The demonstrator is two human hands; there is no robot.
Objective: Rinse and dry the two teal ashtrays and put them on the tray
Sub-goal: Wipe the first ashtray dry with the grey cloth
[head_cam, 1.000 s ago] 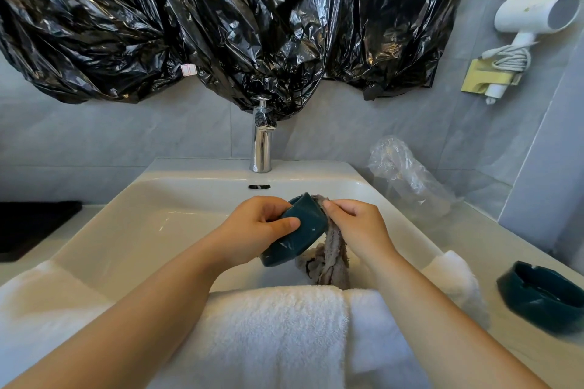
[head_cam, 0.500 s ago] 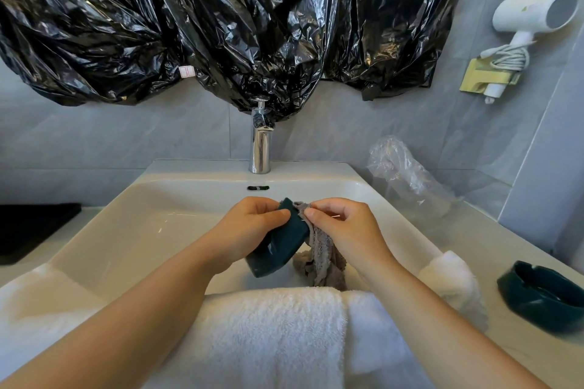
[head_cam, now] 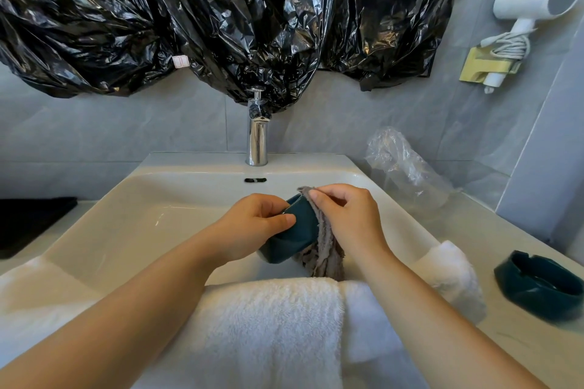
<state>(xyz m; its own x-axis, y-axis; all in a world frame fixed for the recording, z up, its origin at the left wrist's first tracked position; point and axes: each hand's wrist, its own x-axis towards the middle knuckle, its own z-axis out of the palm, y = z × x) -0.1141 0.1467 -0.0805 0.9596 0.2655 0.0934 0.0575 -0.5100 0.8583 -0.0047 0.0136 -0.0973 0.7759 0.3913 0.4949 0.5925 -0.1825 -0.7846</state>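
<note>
Teal glaze shows between both hands over the sink: the left hand is clamped on one ashtray, tilted on edge, while the right hand pinches a grey cloth against its rim. Judging by that, this piece is at the drying step. No water runs from the tap. A white towel drapes the near edge of the basin. Well apart on the right counter sits the second ashtray, untouched. Whether it is already rinsed cannot be told. A dark tray lies far left; neither piece is on it, so most placing remains.
</note>
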